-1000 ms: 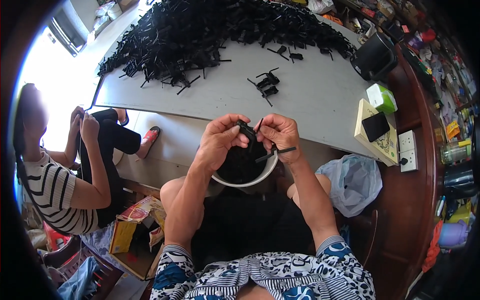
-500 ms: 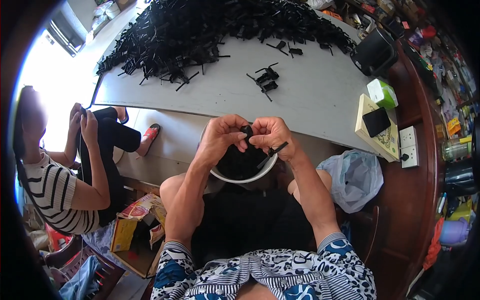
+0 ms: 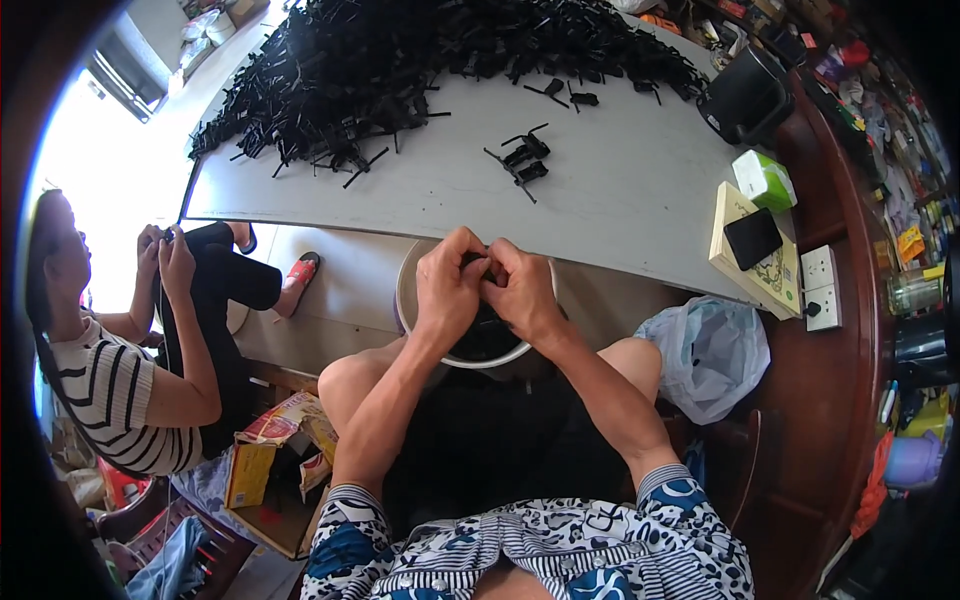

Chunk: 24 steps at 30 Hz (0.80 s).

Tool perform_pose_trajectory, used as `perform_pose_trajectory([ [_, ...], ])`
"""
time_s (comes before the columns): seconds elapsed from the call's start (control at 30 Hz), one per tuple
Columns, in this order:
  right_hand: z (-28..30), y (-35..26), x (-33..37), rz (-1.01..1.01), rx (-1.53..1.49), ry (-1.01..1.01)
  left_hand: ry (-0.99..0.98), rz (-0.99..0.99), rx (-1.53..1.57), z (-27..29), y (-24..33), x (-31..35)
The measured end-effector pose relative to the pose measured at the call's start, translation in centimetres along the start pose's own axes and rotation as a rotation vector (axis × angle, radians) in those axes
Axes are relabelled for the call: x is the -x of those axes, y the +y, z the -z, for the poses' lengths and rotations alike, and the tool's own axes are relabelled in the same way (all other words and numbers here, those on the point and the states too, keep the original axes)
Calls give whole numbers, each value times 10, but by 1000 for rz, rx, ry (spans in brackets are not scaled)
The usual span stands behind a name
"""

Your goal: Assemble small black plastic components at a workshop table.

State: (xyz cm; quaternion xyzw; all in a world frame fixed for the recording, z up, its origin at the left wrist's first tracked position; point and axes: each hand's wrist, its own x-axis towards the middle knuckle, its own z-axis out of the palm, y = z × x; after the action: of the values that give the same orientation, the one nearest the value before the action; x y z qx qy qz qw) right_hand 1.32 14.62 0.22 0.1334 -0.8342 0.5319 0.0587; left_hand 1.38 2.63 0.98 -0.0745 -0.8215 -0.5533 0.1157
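My left hand [image 3: 447, 287] and my right hand [image 3: 522, 292] meet above a white bucket [image 3: 405, 290], fingertips pressed together. Both are closed around a small black plastic part, which the fingers almost wholly cover now. Dark pieces [image 3: 488, 342] lie inside the bucket, partly hidden by my hands. On the grey table beyond, several loose black parts with thin arms [image 3: 524, 158] rest nearest to my hands. A large heap of similar black parts [image 3: 400, 80] covers the table's far side.
A person [image 3: 120, 390] sits at the left, hands raised around a small thing. Right of the bucket hangs a pale plastic bag [image 3: 702, 360]. The table's right end holds a black jug [image 3: 745, 100], a tissue pack [image 3: 764, 180] and a phone [image 3: 753, 238] on a box. An open carton [image 3: 250, 475] stands lower left.
My hands have come closer together, the right one moving left. The black part and the dark strip that showed by my right hand are now hidden.
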Motion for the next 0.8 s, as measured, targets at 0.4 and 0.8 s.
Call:
perform_pose_trajectory([
  [0.4,30,12,-17,-395,-1054,-274,-379,233,650,45,-1,-19],
  [0.8,19,14,-11,-439,-1004,-507,-448,474,936,34,-21,-10],
])
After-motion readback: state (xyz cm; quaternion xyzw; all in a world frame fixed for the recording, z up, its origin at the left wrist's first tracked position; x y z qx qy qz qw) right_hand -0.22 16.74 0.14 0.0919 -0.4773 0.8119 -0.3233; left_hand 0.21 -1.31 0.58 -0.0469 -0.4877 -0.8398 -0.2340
